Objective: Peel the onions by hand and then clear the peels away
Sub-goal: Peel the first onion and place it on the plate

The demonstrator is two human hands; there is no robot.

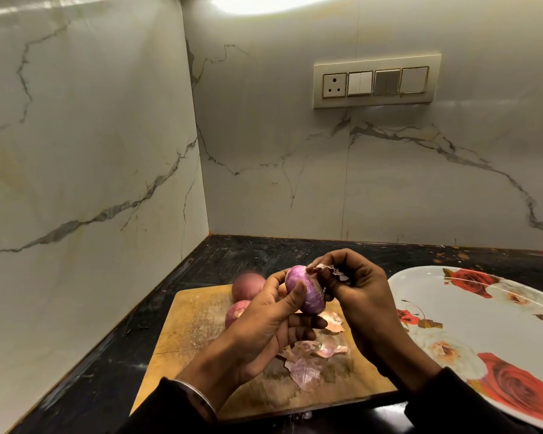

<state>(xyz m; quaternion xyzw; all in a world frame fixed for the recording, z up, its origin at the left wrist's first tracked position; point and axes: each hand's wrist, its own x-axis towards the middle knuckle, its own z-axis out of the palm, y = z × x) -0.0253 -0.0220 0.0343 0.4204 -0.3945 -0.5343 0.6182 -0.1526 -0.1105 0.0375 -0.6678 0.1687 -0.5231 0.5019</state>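
My left hand grips a purple onion above the wooden cutting board, thumb across its front. My right hand pinches a papery strip of peel still joined to the onion's top. Two unpeeled reddish onions lie on the board behind my left hand. Loose peels lie on the board under my hands.
A large white plate with red rose prints sits to the right on the black counter. Marble walls close the corner on the left and behind. A switch panel is mounted on the back wall.
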